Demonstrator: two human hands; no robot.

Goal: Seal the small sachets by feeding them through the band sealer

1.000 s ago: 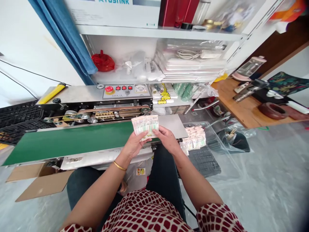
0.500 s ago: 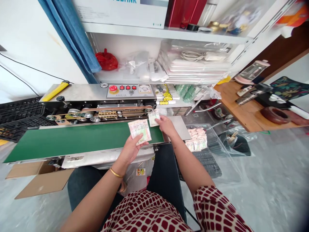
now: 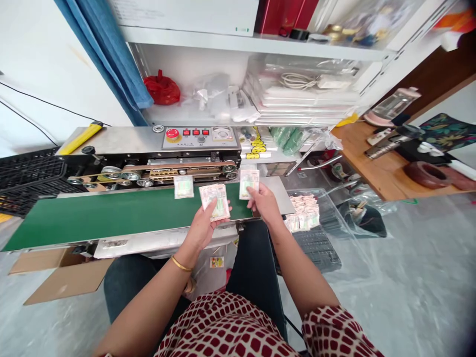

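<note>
Left hand (image 3: 203, 230): grip narrow on printed sachets (image 3: 213, 202), held flat over green conveyor belt (image 3: 111, 215). Right hand (image 3: 265, 203) pinches one sachet (image 3: 249, 184); another sachet (image 3: 183, 187) lies square on belt.

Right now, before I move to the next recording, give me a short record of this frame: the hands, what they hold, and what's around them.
left hand: holds packets over the belt
right hand: holds a single packet
belt: green conveyor belt of a band sealer
on belt: loose packet, at the far edge
to the right: more packets in a clear bin
</note>
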